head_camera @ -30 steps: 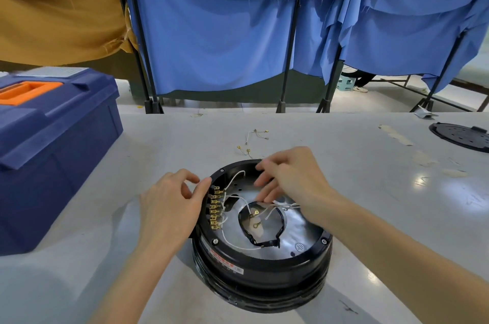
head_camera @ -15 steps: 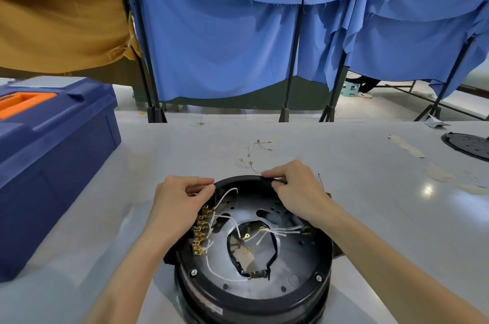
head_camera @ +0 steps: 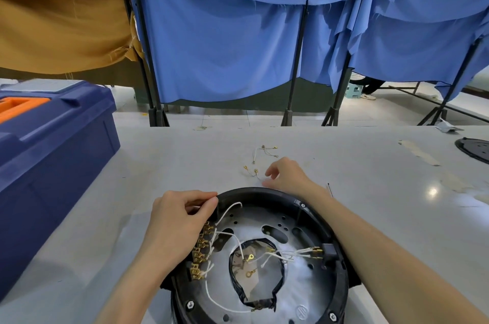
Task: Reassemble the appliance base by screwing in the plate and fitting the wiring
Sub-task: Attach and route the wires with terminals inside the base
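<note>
The round black appliance base (head_camera: 336, 286) lies at the near edge of the white table, its silver plate (head_camera: 299, 286) facing up with white wires and a row of brass terminals (head_camera: 199, 252) on the left side. My left hand (head_camera: 177, 220) grips the base's far-left rim with curled fingers. My right hand (head_camera: 287, 174) is past the far rim, fingers loosely curled just over the table, beside loose white wires with brass ends (head_camera: 254, 167). Whether its fingertips touch a wire is unclear.
A dark blue toolbox (head_camera: 53, 154) with an orange handle stands at the left. A black round cover (head_camera: 475, 149) lies at the far right edge. A thin dark pin (head_camera: 330, 189) lies right of my right wrist. Blue and tan cloths hang behind the table.
My right hand has left the base's rim and reached forward to the loose wires on the table. The left hand stays on the rim. The base sits nearer the bottom of the view.
</note>
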